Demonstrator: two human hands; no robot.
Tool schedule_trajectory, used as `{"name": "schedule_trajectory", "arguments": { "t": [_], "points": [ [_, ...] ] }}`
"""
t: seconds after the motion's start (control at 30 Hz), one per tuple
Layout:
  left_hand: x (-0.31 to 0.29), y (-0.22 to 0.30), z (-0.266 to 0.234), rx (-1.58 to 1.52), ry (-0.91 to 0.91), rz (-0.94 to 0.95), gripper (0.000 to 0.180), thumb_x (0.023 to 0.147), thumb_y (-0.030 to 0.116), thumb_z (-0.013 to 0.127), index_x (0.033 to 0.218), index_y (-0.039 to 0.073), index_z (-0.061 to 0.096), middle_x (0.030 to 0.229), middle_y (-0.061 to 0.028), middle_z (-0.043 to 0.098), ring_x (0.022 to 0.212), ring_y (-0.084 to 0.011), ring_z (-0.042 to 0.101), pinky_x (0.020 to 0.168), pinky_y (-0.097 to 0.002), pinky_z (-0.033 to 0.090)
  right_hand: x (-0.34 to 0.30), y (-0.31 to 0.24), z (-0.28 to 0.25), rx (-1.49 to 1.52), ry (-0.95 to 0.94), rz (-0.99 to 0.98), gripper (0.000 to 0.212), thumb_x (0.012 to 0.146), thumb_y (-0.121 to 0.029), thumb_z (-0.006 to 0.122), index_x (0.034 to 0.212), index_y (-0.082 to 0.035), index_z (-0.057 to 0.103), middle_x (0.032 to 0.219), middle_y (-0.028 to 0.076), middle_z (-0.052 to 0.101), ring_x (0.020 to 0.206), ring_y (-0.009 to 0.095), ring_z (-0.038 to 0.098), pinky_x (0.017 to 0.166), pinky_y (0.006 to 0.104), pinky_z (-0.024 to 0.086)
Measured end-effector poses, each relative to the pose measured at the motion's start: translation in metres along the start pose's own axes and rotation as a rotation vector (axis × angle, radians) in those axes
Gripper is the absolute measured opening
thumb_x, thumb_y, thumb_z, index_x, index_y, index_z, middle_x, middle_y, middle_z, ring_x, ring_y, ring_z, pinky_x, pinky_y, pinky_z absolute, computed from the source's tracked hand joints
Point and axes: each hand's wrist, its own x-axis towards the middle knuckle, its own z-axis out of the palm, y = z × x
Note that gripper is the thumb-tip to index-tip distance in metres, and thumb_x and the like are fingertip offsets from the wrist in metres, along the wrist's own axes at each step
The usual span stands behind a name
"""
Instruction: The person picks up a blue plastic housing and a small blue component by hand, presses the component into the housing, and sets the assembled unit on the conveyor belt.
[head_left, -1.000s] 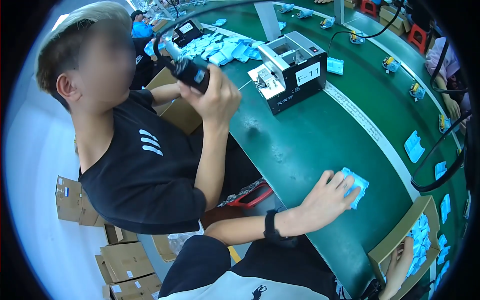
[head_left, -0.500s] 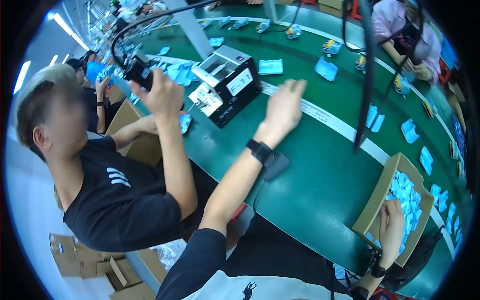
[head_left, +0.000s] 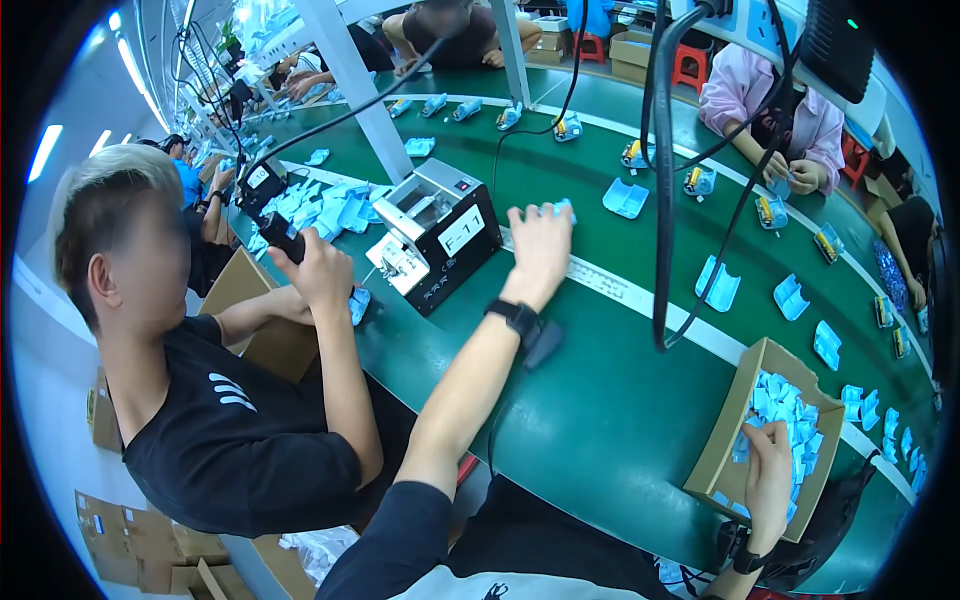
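Observation:
My left hand (head_left: pixel 540 255) reaches over the near edge of the conveyor, fingers bent down over a blue plastic shell (head_left: pixel 564 209). Only a bit of that shell shows past the fingers; the fingertips are hidden. My right hand (head_left: pixel 768 475) is inside a cardboard box (head_left: pixel 722 425) at the right, its fingers curled together against small blue pieces (head_left: pixel 788 400). What they pinch there is too small to make out. Beside my left hand stands a black and silver benchtop machine (head_left: pixel 445 235).
At my left a person in black (head_left: pixel 250 430) holds a black tool (head_left: pixel 282 236). Blue shells (head_left: pixel 625 198) and yellow-and-blue assemblies (head_left: pixel 700 181) line the green conveyor (head_left: pixel 600 150). Black cables (head_left: pixel 663 200) hang in front. A person in pink (head_left: pixel 735 90) sits across the belt.
The view has tilted up. My left hand has moved farther out onto the belt, over the blue shell. My right hand stays in the box, its fingers curled closer in.

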Motion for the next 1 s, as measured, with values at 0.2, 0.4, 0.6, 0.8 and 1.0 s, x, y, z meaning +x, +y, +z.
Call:
{"name": "schedule_trajectory", "arguments": {
  "t": [0.2, 0.4, 0.6, 0.8, 1.0],
  "points": [
    [-0.088, 0.033, -0.086, -0.207, -0.127, 0.195, 0.021, 0.093, 0.011, 0.065, 0.112, 0.009, 0.072, 0.113, -0.0134, 0.072, 0.109, -0.0317, 0.068, 0.099, -0.0485, 0.044, -0.002, 0.012, -0.012, -0.061, -0.216, 0.188, 0.02, 0.084, 0.008, 0.075, 0.101, 0.002, 0.067, 0.088, 0.017, 0.065, 0.08, 0.034, 0.066, 0.073, 0.0444, 0.051],
    [-0.159, 0.023, -0.11, -0.497, -0.024, 0.173, 0.023, 0.088, 0.016, 0.081, 0.109, 0.013, 0.072, 0.123, -0.0129, 0.065, 0.126, -0.0333, 0.056, 0.109, -0.0564, 0.04, -0.011, 0.029, -0.016, -0.213, -0.273, 0.089, 0.02, 0.085, 0.002, 0.078, 0.096, 0.0, 0.061, 0.078, 0.016, 0.065, 0.073, 0.033, 0.067, 0.069, 0.0439, 0.051],
    [-0.194, 0.017, -0.113, -0.531, -0.134, 0.095, 0.027, 0.088, 0.023, 0.085, 0.11, 0.015, 0.073, 0.126, -0.0078, 0.066, 0.128, -0.0339, 0.054, 0.116, -0.0611, 0.035, 0.029, -0.024, -0.039, -0.124, -0.207, 0.242, 0.012, 0.093, 0.0, 0.074, 0.095, -0.001, 0.062, 0.082, 0.016, 0.066, 0.075, 0.034, 0.066, 0.068, 0.0419, 0.049],
    [-0.209, 0.026, -0.11, -0.814, -0.088, 0.05, 0.04, 0.088, 0.024, 0.087, 0.122, 0.012, 0.073, 0.125, -0.007, 0.069, 0.125, -0.0332, 0.056, 0.118, -0.0595, 0.034, 0.077, -0.118, -0.013, 0.045, -0.139, -0.292, 0.009, 0.095, -0.002, 0.072, 0.1, 0.0, 0.065, 0.093, 0.016, 0.064, 0.081, 0.038, 0.065, 0.07, 0.0439, 0.05],
    [-0.208, 0.016, -0.094, -0.914, -0.098, 0.045, 0.048, 0.086, 0.023, 0.088, 0.129, 0.01, 0.072, 0.122, -0.0084, 0.072, 0.118, -0.0319, 0.059, 0.118, -0.057, 0.034, 0.1, -0.161, 0.026, 0.134, -0.35, -0.499, 0.01, 0.096, -0.003, 0.071, 0.102, -0.001, 0.064, 0.098, 0.016, 0.063, 0.085, 0.04, 0.066, 0.074, 0.0466, 0.053]
  ]
}}
